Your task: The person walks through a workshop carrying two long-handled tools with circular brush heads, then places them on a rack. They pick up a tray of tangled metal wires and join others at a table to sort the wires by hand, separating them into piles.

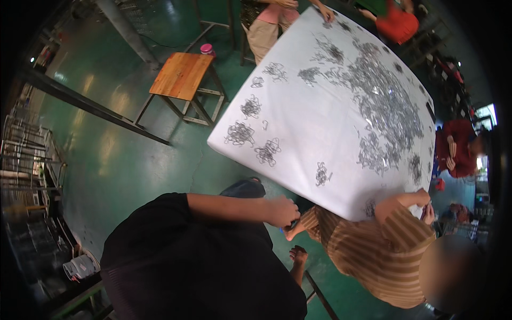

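Observation:
My left hand (281, 211) reaches out from a black sleeve across my black-clothed body, its fingers curled just under the near edge of a white table (309, 133); whether it holds anything is hidden. My right hand is out of sight. Small bunches of grey wire pieces (240, 133) lie on the table's left part, with one bunch (321, 174) close to the near edge. A big spread heap of the same metal pieces (381, 106) covers the right part.
A person in a brown striped shirt (373, 250) sits close on my right, hands (422, 198) at the table edge, bare feet (297, 255) on the green floor. Other people sit round the far side. A wooden stool (181, 74), pink-lidded bottle (207, 49), metal racks (26, 154) at left.

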Motion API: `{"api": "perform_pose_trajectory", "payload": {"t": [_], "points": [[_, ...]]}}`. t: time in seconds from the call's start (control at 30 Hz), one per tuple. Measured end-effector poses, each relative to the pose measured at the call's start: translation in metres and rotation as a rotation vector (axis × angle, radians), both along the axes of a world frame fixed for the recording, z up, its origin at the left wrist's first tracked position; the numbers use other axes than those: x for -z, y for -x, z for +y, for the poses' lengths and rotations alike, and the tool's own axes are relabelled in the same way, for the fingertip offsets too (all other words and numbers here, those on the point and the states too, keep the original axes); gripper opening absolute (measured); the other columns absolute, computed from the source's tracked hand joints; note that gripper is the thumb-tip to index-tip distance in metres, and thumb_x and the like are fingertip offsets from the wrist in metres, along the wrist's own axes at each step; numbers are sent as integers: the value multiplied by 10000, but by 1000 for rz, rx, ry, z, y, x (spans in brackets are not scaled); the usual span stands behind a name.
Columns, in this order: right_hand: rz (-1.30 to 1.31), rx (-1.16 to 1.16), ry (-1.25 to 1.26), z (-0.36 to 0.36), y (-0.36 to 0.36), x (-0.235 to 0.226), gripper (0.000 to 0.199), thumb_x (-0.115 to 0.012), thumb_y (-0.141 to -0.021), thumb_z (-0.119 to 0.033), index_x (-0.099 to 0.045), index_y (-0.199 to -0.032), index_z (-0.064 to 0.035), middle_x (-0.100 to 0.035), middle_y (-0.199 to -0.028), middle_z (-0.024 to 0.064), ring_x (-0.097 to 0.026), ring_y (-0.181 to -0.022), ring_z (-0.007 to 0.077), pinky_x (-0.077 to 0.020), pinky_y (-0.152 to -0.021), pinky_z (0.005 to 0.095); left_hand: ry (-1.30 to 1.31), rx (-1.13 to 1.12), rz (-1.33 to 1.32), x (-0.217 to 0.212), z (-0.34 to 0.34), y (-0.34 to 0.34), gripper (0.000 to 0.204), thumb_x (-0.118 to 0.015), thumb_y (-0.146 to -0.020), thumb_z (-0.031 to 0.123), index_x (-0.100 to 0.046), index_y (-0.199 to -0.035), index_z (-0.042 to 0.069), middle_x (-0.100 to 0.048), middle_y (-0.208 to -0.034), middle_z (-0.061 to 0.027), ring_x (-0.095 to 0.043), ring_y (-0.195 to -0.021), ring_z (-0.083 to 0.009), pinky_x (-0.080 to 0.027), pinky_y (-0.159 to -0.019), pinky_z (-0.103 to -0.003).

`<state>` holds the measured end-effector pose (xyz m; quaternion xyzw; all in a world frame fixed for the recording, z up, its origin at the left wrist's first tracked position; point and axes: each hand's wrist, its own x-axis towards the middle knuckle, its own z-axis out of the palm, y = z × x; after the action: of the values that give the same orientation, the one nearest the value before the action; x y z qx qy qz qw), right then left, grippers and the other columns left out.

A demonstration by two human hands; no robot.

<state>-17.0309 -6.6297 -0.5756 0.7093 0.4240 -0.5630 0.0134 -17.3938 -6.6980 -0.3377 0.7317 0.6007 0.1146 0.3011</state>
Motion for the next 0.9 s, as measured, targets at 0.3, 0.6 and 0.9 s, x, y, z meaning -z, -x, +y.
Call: {"api": "perform_pose_trajectory", "payload": {"t": [0.3,0.6,0.9], "points": [[-129,-320,-271,-24,58,42,285,-497,-796,-290,-660,-743,-63,-653,-703,128,-638,-666,258,-495,-664,381,119,39,5,-18,26,41,212,-596,-793,127,-576,-987,43,-605,-1017,-135,-561,-969,-329,-458,-819,-419],[-203,195,-263,-37,103,-31,208,-561,-764,-229,-670,-895,-111,-654,-946,132,-614,-909,307,-484,-792,401,-626,25,-535,-91,156,-23,325,-473,-905,31,-458,-1217,-59,-502,-1239,-169,-487,-1145,-247,-393,-947,-342],[-335,846,236,-234,45,-17,277,-502,-788,-141,-659,-996,-46,-596,-1134,167,-573,-1052,318,-472,-861,412,-944,126,-919,-176,255,-120,314,-405,-954,113,-454,-1210,-63,-481,-1256,-170,-474,-1157,-257,-441,-947,-374]]}}
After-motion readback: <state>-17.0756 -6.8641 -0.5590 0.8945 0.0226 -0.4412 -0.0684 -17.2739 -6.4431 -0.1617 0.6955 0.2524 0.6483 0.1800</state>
